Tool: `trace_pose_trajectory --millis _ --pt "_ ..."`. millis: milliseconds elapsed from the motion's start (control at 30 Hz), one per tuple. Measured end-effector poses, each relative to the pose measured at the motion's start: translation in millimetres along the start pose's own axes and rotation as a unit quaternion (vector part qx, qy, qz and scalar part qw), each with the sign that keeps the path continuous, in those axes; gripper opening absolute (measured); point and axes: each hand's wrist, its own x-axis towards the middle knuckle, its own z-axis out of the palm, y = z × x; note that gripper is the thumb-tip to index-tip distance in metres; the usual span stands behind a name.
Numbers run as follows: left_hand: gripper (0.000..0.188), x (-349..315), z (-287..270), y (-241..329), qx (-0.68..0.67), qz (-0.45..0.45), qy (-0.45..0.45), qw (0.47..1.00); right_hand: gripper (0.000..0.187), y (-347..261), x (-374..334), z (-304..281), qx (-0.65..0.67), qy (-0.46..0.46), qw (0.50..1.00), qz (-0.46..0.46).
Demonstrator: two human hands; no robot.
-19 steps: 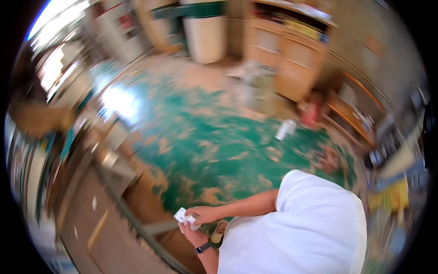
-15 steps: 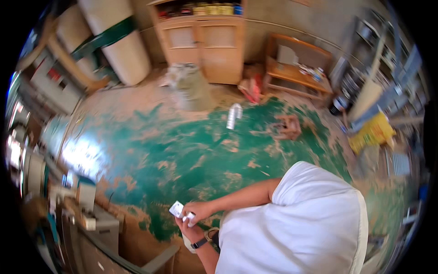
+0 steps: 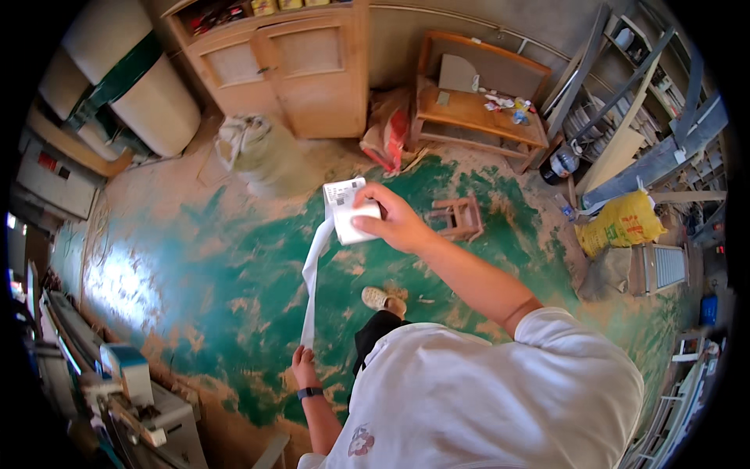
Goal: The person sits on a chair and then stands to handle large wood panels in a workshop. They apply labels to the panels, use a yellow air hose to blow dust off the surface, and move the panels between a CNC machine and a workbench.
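Note:
My right hand (image 3: pixel 397 220) is raised out in front, closed around a white label roll (image 3: pixel 358 227). A printed label (image 3: pixel 341 190) with black marks sticks up at its far left corner. From the roll a long white label strip (image 3: pixel 311 289) hangs, slightly twisted, down toward me. The strip's lower end is pinched in my left hand (image 3: pixel 304 366), which is low and nearer my body. A dark band sits on my left wrist. My right fingers partly cover the roll.
Ahead stand a wooden cabinet (image 3: pixel 312 74), a pale sack (image 3: pixel 258 152), a red bag (image 3: pixel 387 133) and a wooden bench (image 3: pixel 476 117). A small wooden stool (image 3: pixel 461 219) stands on the green floor. Yellow bag (image 3: pixel 621 223) and boards lie right; machinery (image 3: pixel 129 375) is lower left.
My hands were together low near my body. My right hand has moved up and away with the roll, and the strip now stretches between both hands. The view has shifted right.

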Motion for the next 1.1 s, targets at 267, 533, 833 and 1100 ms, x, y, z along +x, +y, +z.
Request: trace_pose_trajectory --millis 267,533,833,1100 --pt "0.040 149.3 172.8 19.4 0.073 0.063 -0.050 0.994 0.090 -76.8 53.1 -163.4 -0.141 0.062 0.979 -0.133" --pt "0.040 109.4 334.8 180.7 0.291 0.235 -0.116 0.920 0.104 -79.8 133.5 -327.9 -0.141 0.076 0.966 -0.200" --pt "0.009 -27.6 258.2 -38.2 0.148 -0.113 0.060 0.981 0.072 -31.5 294.2 -559.9 -0.607 -0.160 0.772 0.102" --pt "0.031 -164.8 308.3 -140.3 -0.112 -0.101 0.299 0.942 0.051 -54.0 400.4 -739.2 -0.282 0.203 0.926 0.147"
